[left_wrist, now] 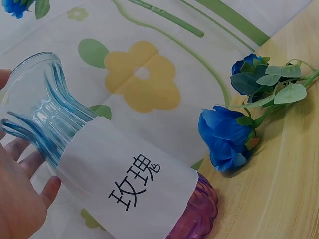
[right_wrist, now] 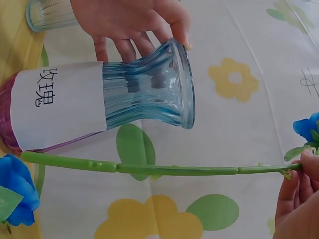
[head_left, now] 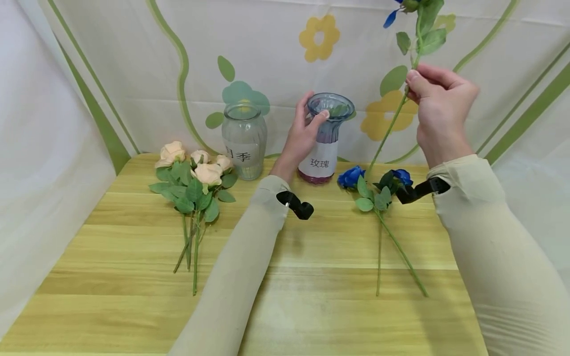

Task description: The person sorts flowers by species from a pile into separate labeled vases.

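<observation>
At the back of the table stands a blue-and-purple glass vase (head_left: pixel 329 132) with a white paper label. My left hand (head_left: pixel 299 139) grips its flared neck, thumb over the rim and fingers round the far side. Up to the right, my right hand (head_left: pixel 445 109) pinches the green stem of a blue rose (right_wrist: pixel 306 128) between thumb and fingers. That stem (right_wrist: pixel 174 171) hangs down beside the vase, its lower end outside the mouth. In the head view the bloom is partly cut off at the top edge. Two more blue roses (head_left: pixel 352 176) lie on the table below the right hand.
Left of the vase stands a clear glass jar (head_left: pixel 245 128) with a label. Several peach roses (head_left: pixel 208 174) lie in front of it, stems toward me. Behind everything hangs a white curtain (head_left: pixel 276 44) with printed flowers. The wooden table (head_left: pixel 311 296) extends toward me.
</observation>
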Available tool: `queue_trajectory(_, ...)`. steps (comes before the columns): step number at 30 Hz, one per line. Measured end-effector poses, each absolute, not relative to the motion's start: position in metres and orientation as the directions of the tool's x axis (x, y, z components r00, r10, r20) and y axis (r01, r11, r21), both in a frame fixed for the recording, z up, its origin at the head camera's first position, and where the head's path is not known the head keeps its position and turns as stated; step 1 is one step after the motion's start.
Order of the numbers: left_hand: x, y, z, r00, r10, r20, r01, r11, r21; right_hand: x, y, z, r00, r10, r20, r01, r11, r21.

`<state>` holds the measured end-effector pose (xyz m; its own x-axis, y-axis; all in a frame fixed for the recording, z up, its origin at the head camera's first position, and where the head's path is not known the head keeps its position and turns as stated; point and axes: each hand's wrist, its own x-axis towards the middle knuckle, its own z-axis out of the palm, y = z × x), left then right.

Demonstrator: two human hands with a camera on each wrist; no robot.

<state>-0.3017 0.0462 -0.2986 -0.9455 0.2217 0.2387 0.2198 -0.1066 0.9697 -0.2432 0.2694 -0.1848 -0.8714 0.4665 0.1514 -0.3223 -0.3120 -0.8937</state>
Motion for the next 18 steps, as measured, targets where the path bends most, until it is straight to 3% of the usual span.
queue_trajectory(18, -0.302, 0.040, -0.297, -0.953, 0.208, 0.222, 0.203, -0.109, 0.973, -0.255, 0.244, -0.152, -0.834, 0.482, 0.270, -0.414, -0.221, -0.883)
